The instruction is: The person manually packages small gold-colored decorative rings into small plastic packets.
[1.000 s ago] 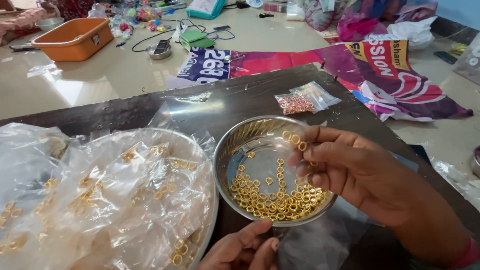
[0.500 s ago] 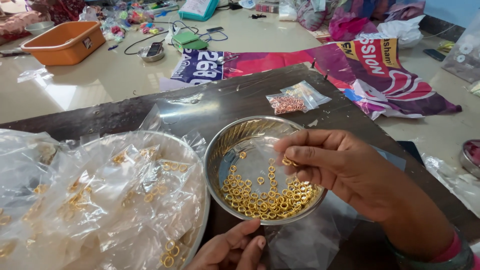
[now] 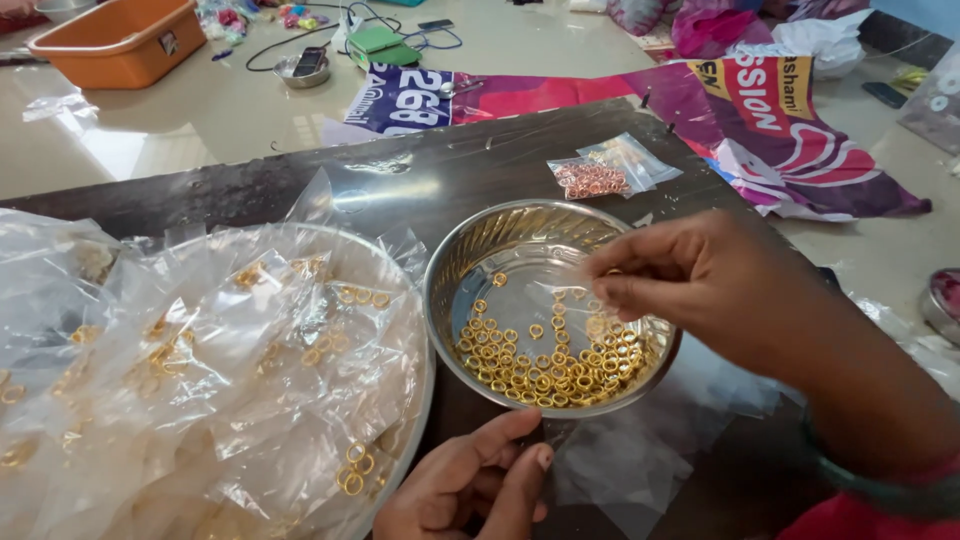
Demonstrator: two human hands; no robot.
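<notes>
A round steel bowl [image 3: 500, 232] sits on a dark board and holds several small gold rings [image 3: 545, 362] heaped at its near side. My right hand [image 3: 700, 280] hovers over the bowl's right rim, fingertips pinched together on what looks like a few gold rings. My left hand [image 3: 470, 490] is just below the bowl's near edge, fingers curled around a small clear plastic bag [image 3: 620, 470] that trails to the right.
A large plate piled with clear packets of gold rings [image 3: 230, 380] fills the left. Small bags of copper-coloured rings [image 3: 592, 178] lie behind the bowl. Farther back are an orange tub [image 3: 120, 42], a green box [image 3: 372, 44] and a colourful banner [image 3: 760, 110].
My right hand has shifted slightly right and lifted over the bowl's rim, fingers drawn into a tighter pinch. My left hand stays below the bowl.
</notes>
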